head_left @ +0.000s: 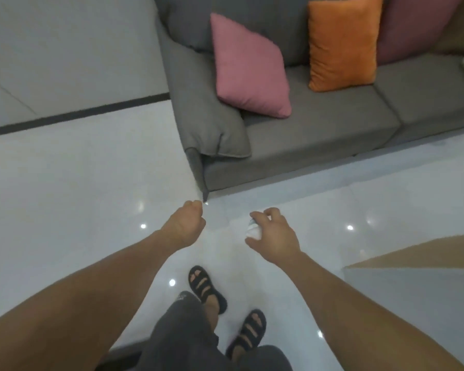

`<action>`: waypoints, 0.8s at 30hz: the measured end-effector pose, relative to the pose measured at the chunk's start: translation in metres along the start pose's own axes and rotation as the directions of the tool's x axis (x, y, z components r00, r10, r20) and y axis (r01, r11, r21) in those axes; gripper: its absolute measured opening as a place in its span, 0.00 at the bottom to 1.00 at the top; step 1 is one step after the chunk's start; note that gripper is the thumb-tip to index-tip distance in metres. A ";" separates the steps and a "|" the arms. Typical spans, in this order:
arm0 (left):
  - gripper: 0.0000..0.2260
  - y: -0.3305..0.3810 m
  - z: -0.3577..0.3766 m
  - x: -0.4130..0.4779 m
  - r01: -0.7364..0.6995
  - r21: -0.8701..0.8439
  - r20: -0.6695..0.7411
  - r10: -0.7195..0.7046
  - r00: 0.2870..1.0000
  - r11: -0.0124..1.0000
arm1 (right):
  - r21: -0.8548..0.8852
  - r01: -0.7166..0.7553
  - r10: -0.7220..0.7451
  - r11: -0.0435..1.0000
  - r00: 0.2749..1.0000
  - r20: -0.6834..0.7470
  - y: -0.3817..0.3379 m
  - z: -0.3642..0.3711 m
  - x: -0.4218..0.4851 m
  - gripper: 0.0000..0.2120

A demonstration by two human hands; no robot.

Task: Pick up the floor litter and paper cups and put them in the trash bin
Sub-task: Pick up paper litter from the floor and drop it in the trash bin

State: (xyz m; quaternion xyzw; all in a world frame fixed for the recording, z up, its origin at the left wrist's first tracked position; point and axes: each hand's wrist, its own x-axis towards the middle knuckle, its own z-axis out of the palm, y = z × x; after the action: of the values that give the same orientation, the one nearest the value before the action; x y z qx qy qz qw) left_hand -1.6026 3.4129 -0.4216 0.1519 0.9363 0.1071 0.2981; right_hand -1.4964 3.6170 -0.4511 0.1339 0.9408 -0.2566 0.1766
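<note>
One crumpled white litter piece (253, 232) is held in the right grip (275, 236), fingers curled round it, at lower centre of the frame. The left grip (186, 225) is curled closed; nothing is seen in it. No trash bin is visible; disposal is judged outstanding.

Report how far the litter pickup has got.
Done: nothing confirmable; no trash bin is in view. In hand: the right hand grips a crumpled white paper item, possibly a cup, above the floor by the grey sofa; the left hand is curled with nothing showing in it. Left: carrying that item to the bin and dropping it in.
</note>
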 end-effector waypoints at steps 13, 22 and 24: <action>0.08 -0.234 -0.097 -0.061 0.265 -0.301 -0.182 -0.328 0.927 0.916 | -0.234 0.481 -0.435 0.845 0.873 0.223 -0.288 0.022 0.089 0.29; 0.15 -0.369 -0.172 -0.108 0.322 -0.500 -0.313 -0.515 0.798 0.804 | -0.328 0.701 -0.623 0.633 0.713 0.321 -0.474 0.058 0.135 0.29; 0.15 -0.399 -0.182 -0.120 0.346 -0.534 -0.314 -0.561 0.766 0.771 | -0.330 0.749 -0.667 0.574 0.662 0.341 -0.519 0.069 0.145 0.29</action>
State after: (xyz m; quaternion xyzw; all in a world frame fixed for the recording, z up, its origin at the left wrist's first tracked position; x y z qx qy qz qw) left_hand -1.7054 2.9799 -0.3294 -0.1881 0.9365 0.2733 0.1132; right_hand -1.7870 3.1718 -0.3387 -0.3224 0.9268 -0.0949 0.1677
